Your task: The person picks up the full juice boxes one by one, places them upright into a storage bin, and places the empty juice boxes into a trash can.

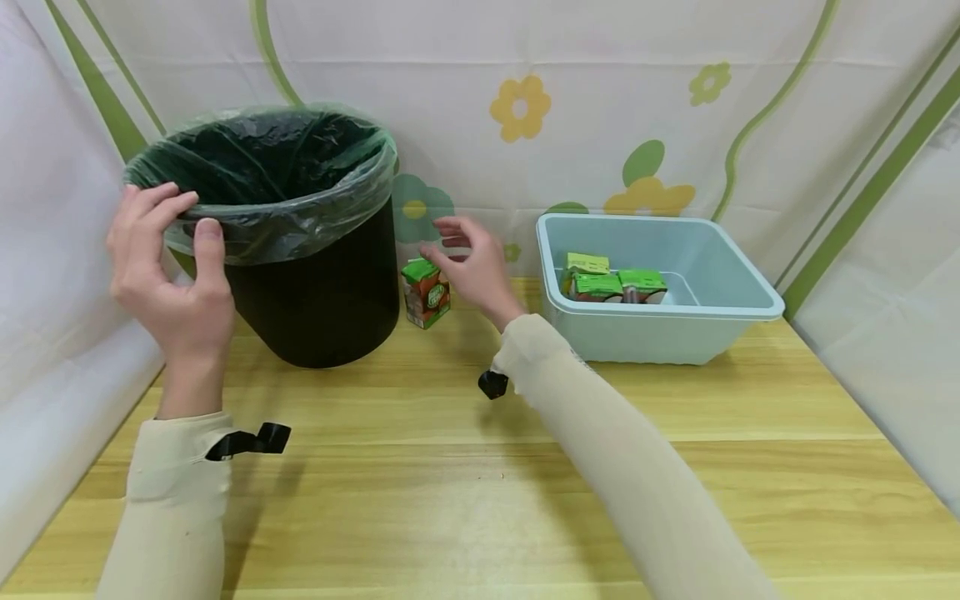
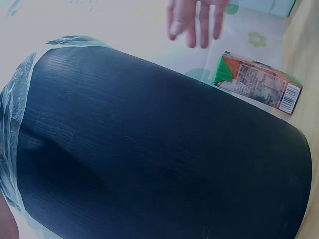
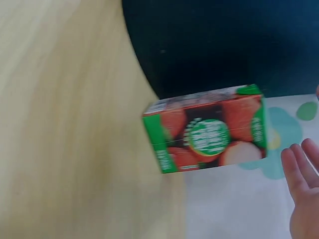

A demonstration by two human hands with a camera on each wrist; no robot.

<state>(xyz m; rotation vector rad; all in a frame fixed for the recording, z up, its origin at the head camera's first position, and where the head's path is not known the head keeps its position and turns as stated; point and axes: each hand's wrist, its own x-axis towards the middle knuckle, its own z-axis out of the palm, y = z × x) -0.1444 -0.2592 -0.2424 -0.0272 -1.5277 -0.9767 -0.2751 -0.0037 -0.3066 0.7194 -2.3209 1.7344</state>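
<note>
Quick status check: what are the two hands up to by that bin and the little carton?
Left hand grips bin rim. Right hand open above carton, no grip. Carton upright on table, nothing in the way.

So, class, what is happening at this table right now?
A person's left hand grips the rim of a black bin lined with a green bag. The right hand hovers open just above a small juice carton standing upright on the wooden table beside the bin, not gripping it. A pale blue tub to the right holds more cartons.
</note>
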